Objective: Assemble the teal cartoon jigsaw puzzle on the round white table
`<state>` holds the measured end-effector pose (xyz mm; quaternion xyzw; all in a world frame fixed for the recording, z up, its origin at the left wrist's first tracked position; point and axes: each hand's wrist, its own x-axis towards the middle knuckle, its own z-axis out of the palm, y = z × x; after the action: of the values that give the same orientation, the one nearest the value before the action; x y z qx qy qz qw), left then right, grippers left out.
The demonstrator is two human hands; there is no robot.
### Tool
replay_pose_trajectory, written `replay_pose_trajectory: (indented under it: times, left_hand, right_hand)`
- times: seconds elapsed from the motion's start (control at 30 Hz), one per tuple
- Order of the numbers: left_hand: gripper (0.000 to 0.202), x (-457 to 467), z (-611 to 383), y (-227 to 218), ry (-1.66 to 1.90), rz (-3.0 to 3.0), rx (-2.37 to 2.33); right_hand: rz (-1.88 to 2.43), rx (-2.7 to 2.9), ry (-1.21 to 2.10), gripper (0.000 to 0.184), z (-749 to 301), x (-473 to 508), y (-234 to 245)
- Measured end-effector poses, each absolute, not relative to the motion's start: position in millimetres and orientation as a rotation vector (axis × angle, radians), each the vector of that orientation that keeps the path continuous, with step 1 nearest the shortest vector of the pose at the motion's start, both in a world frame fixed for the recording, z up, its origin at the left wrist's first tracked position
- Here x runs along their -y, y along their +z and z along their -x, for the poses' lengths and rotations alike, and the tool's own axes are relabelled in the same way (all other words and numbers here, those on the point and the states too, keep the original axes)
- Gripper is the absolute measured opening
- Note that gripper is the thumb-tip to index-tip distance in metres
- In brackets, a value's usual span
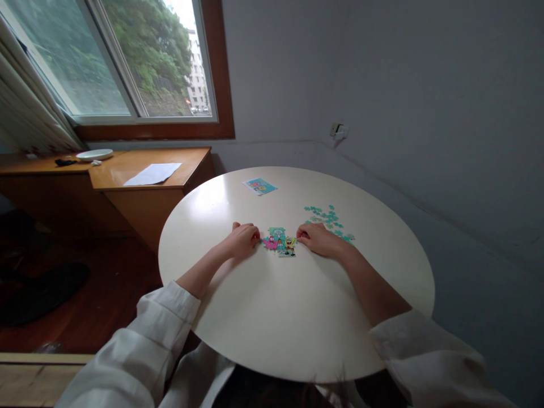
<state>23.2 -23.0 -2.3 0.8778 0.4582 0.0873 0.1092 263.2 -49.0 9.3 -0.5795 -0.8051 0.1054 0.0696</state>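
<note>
A partly joined jigsaw puzzle (279, 242) with pink, teal and yellow cartoon figures lies flat near the middle of the round table. At its left edge, my left hand (245, 240) is closed, with thumb and fingertips pinched on the border by the pink figure. My right hand (319, 239) pinches the opposite border beside the yellow figure, its fingers curled together. Whether either pinch holds a separate piece is too small to tell. Just beyond my right hand are several loose teal jigsaw pieces (328, 217), some partly hidden by it.
A small picture card (260, 186) in matching colours lies toward the far side of the white round table (272, 317). Left of it stands a wooden desk (195, 161) with a paper sheet (153, 174) and a white plate (94, 154). Walls border the back and right.
</note>
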Motion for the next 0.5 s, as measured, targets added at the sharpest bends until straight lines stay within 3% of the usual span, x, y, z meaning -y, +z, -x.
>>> replay_pose_trajectory:
  times: [0.5]
  left_hand:
    - [0.019,21.3,-21.9,2.4,0.29,-2.512,-1.44]
  right_hand:
    - [1.721,2.325,0.34,0.015,-263.7,49.9,11.0]
